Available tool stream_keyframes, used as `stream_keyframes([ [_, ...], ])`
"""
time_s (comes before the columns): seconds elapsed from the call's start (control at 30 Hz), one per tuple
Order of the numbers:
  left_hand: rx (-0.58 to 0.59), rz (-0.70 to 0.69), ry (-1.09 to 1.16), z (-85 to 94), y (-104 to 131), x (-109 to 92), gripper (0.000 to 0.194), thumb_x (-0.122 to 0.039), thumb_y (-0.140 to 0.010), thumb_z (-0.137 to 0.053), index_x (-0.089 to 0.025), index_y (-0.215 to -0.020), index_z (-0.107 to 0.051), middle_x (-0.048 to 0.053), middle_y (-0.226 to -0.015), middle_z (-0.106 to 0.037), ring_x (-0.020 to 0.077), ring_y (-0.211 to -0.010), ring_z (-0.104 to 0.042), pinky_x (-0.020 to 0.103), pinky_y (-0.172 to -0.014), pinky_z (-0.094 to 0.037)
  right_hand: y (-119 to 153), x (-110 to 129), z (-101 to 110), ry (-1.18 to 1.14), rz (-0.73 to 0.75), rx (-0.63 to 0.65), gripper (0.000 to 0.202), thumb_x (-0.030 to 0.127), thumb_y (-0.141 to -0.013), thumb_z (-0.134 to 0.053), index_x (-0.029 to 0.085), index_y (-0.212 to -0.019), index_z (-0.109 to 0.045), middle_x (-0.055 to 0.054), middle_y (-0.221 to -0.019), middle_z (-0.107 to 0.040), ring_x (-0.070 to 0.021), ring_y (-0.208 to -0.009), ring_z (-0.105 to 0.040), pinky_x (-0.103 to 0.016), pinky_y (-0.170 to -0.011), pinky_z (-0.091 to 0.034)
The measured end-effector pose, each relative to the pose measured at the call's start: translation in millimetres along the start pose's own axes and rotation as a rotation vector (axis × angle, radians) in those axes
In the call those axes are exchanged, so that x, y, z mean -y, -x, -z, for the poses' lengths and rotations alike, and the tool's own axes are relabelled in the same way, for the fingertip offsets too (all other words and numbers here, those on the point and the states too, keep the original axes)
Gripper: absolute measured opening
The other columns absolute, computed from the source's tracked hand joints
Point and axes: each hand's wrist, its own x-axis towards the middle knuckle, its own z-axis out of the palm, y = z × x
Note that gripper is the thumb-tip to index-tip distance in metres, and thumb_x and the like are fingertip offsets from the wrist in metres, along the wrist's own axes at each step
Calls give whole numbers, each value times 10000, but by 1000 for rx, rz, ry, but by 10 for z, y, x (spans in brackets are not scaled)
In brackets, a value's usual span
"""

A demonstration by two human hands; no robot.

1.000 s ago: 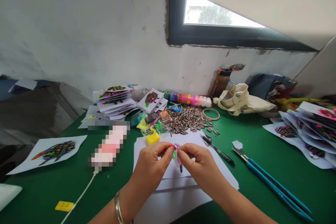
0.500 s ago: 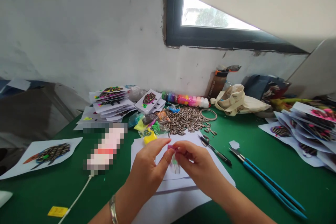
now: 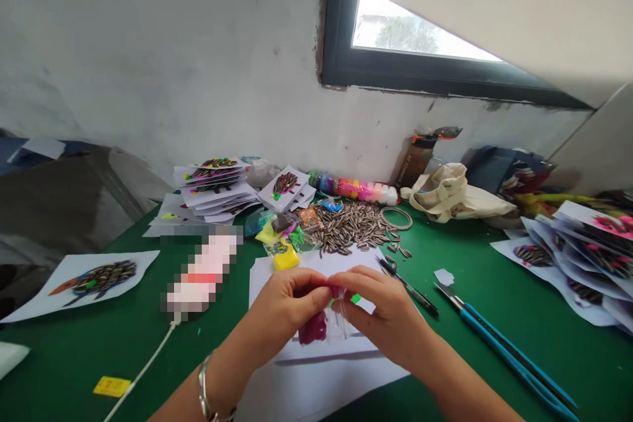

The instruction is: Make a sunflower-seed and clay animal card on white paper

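Note:
Over the stack of white paper [image 3: 341, 372], my left hand [image 3: 291, 300] and my right hand [image 3: 383, 306] meet fingertip to fingertip. Both pinch a small clear plastic packet [image 3: 313, 328] with a dark magenta, clay-like lump in it; the magenta part hangs below my left fingers. Clear film [image 3: 338, 324] hangs under my right fingers. Bits of bright green [image 3: 355, 299] show by my right fingers; whether they lie on the paper or are held I cannot tell. The fingers hide the packet's upper edge.
Behind the paper lie a yellow clay packet [image 3: 285, 256] and a heap of striped sunflower seeds [image 3: 353, 224]. A black pen [image 3: 415, 295] and blue-handled scissors-like tweezers [image 3: 514, 349] are on the right. Stacked seed pictures [image 3: 217, 194] stand at the left. A pixelated pink object with a white cable [image 3: 148, 366] lies nearer.
My hands have moved slightly down, and the magenta part of the packet now shows below my left fingers. Green bits show by my right fingers. The camera view has shifted a little.

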Motion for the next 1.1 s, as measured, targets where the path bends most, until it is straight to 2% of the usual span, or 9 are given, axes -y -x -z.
stream_keyframes([
  [0.17,0,-4,4,9,-5,-8,283,-414,-836,-641,-132,-831,-674,-14,-481,-568,105,-429,-510,207,-435,-375,20,-16,-22,76,44,-85,150,146,-873,-603,199,-998,-667,-22,-835,-638,-135,-751,-593,-244,-680,-463],
  [0.33,3,-10,12,-8,-13,16,275,-411,-828,-660,-137,-842,-674,-17,-505,-577,105,-435,-520,204,-430,-375,1,26,-63,126,27,-121,118,126,-877,-555,188,-874,-655,-2,-732,-609,-124,-670,-555,-240,-625,-432],
  [0.77,15,-15,39,-85,-34,94,276,-418,-824,-664,-144,-794,-668,-17,-520,-585,107,-441,-532,209,-441,-393,18,23,-130,329,97,-211,184,81,-832,-471,179,-744,-599,-2,-633,-527,-121,-582,-467,-237,-539,-346],
  [1.0,16,-8,58,-111,-60,120,280,-411,-832,-657,-143,-748,-652,-13,-500,-593,104,-425,-526,208,-439,-366,23,-57,-174,368,103,-207,191,70,-824,-451,169,-750,-596,-17,-647,-528,-133,-597,-468,-249,-554,-348],
  [1.1,17,11,95,-104,-58,98,294,-422,-819,-672,-141,-735,-639,-14,-474,-585,102,-410,-520,203,-431,-355,17,-46,-107,272,63,-137,181,81,-843,-469,171,-812,-623,-19,-696,-565,-130,-631,-506,-242,-586,-383],
])
